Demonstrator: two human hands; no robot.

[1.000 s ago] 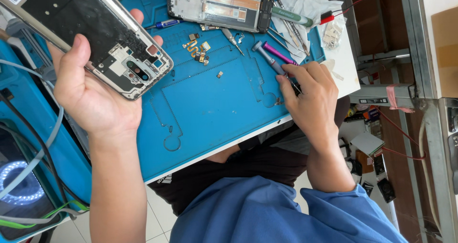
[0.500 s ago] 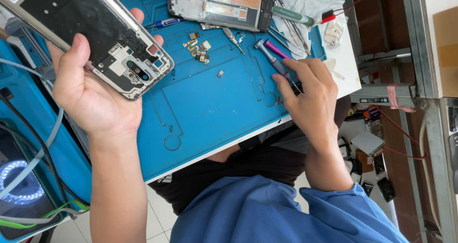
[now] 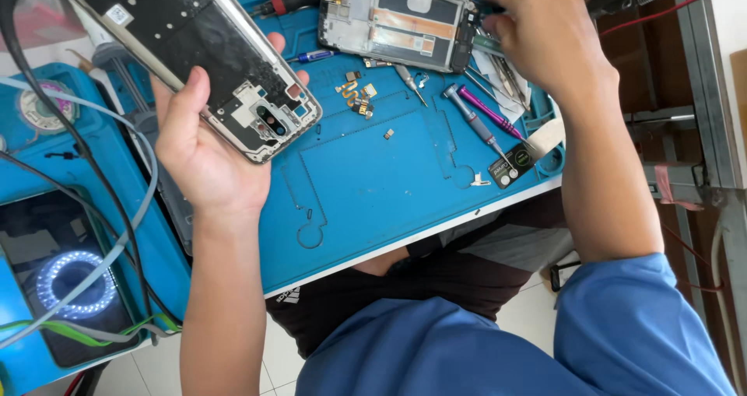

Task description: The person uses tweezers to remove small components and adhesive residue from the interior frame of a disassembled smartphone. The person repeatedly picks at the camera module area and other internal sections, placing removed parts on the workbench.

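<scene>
My left hand (image 3: 206, 162) holds up an opened phone housing (image 3: 210, 61), dark inside with a silver rim and the camera module near my thumb. My right hand (image 3: 537, 30) is at the far right of the blue work mat (image 3: 373, 178), fingers curled down over a pile of thin tools beside a second stripped phone frame (image 3: 397, 22). Whether it grips one of them is hidden. A grey screwdriver (image 3: 471, 116) and a purple screwdriver (image 3: 490, 112) lie loose on the mat below that hand.
Small gold and grey parts (image 3: 356, 96) lie scattered mid-mat, and a small black component (image 3: 510, 166) sits near the mat's edge. At left, a dark screen reflecting a ring light (image 3: 70, 283) lies under grey cables (image 3: 117, 209). A metal rack (image 3: 700, 131) stands right.
My right hand left the screwdrivers, which now lie on the mat, and moved up to the tool pile by the second phone frame. My left hand still holds the housing.
</scene>
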